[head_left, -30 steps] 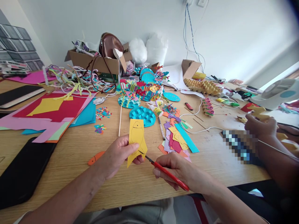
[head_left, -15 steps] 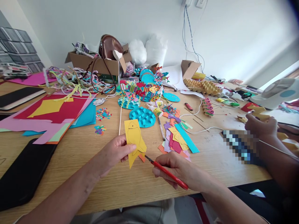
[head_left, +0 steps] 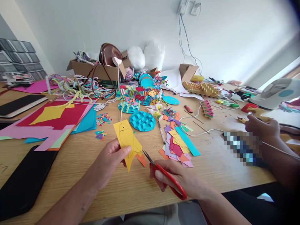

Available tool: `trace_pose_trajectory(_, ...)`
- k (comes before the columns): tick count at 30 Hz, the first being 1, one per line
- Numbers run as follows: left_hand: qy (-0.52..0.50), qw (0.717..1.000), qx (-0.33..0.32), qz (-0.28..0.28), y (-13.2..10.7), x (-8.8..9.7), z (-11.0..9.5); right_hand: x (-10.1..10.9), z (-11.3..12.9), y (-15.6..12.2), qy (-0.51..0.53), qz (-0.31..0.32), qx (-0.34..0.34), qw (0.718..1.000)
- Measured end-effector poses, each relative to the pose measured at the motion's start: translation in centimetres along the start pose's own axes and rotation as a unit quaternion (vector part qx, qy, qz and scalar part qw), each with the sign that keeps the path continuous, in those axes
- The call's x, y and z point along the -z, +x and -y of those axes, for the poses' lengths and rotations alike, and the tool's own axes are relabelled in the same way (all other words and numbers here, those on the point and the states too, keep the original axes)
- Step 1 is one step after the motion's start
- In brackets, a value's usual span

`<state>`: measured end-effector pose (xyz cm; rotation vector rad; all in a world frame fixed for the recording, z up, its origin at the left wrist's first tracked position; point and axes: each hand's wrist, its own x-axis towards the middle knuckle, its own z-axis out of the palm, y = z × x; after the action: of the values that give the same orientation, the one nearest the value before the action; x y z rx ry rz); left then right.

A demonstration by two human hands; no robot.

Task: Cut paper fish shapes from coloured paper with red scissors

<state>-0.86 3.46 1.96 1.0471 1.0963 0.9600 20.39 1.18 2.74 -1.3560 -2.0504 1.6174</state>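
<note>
A piece of yellow paper (head_left: 127, 137) with a fish drawn on it is pinched between the thumb and fingers of my left hand (head_left: 114, 154). Its lower end is cut into a notched tail shape. My right hand (head_left: 173, 175) grips red-handled scissors (head_left: 174, 184), their blades slightly parted and pointing at the paper's lower right edge, a small gap away. An orange paper scrap (head_left: 141, 160) lies on the table below the yellow paper. Right of it is a pile of coloured paper pieces (head_left: 175, 147), some with drawn outlines.
Blue egg-carton discs (head_left: 142, 121), glue bottles (head_left: 156, 114) and a pen (head_left: 161, 132) lie ahead. Coloured sheets (head_left: 56, 125) and a black case (head_left: 28, 178) are at left. Another person's hand (head_left: 262, 128) works at right, near a white cable (head_left: 211, 129).
My left hand has shifted a little left with the yellow paper, which now tilts more. The scissors have drawn away from its edge and their blades have parted. The camera view tipped slightly upward.
</note>
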Motion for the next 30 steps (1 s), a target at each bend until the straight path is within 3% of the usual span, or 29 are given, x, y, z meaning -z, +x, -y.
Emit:
trace_pose_trajectory(6, -0.031, 0.998, -0.030, -0.041, -0.1, -0.6, 0.3, -0.9, 1.2, 0.6, 0.027, -0.034, 0.014, 0.999)
trace_pose_trajectory(11, -0.030, 0.998, -0.026, -0.047, -0.3, -0.9, 0.5, -1.6, 1.1, 1.3, 0.054, -0.037, 0.049, 0.997)
trace_pose_trajectory(30, -0.038, 0.997, -0.022, -0.056, -0.5, -1.3, 0.5, -2.1, -0.1, 1.7, 0.109, -0.052, 0.060, 0.991)
